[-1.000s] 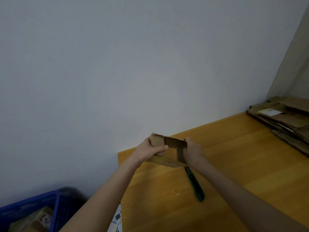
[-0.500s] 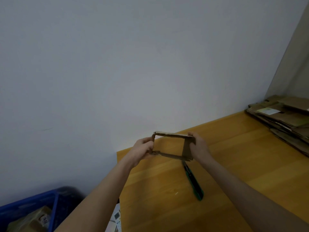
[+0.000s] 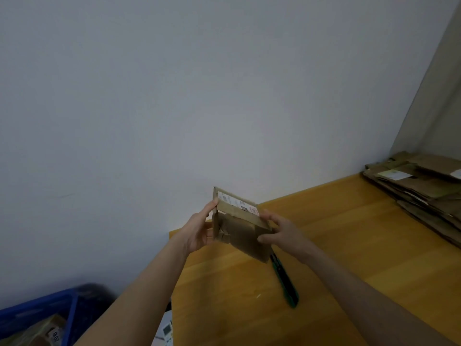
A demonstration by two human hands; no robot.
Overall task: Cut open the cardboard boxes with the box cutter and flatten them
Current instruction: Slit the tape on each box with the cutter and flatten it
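Note:
I hold a small brown cardboard box [image 3: 239, 228] in the air above the far left corner of the wooden table [image 3: 349, 245]. It is collapsed almost flat, and a white shipping label runs along its upper panel. My left hand [image 3: 199, 231] grips its left edge, thumb on top. My right hand [image 3: 279, 233] pinches its right edge. The green box cutter [image 3: 284, 282] lies on the table just below the box, under my right forearm, untouched.
A stack of flattened cardboard [image 3: 424, 193] lies on the table at the far right by the wall corner. A blue crate [image 3: 37, 318] holding more boxes sits on the floor at the lower left. A white wall stands close behind the table.
The box was an open square tube between my hands; it has since been turned and pressed nearly flat, its labelled side now facing me. The cutter has not moved.

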